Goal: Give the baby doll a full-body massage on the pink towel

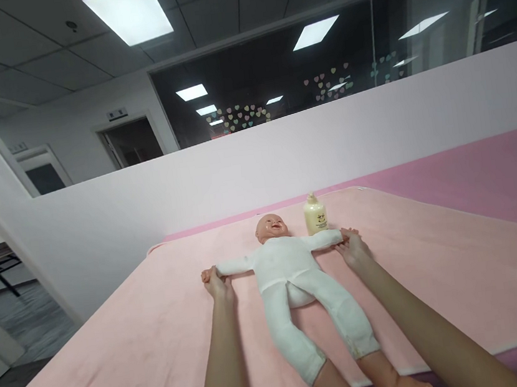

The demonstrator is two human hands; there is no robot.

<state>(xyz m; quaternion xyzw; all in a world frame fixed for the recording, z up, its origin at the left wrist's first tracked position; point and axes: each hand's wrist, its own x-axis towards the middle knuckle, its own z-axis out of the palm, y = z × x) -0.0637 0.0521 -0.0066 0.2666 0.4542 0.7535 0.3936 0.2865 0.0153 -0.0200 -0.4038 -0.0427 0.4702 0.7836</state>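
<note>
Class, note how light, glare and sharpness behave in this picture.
In the head view throughout: the ceiling light glares white; the dark window shows bright panels, reflected or beyond it, unclear which; the doll casts only soft shadows; small print on the bottle is illegible.

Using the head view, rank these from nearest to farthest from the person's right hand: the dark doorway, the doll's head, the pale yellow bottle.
1. Pale yellow bottle: just beyond the right hand, to its left.
2. Doll's head: farther left, on the pink cover.
3. Dark doorway: far left, beyond the white wall.
</note>
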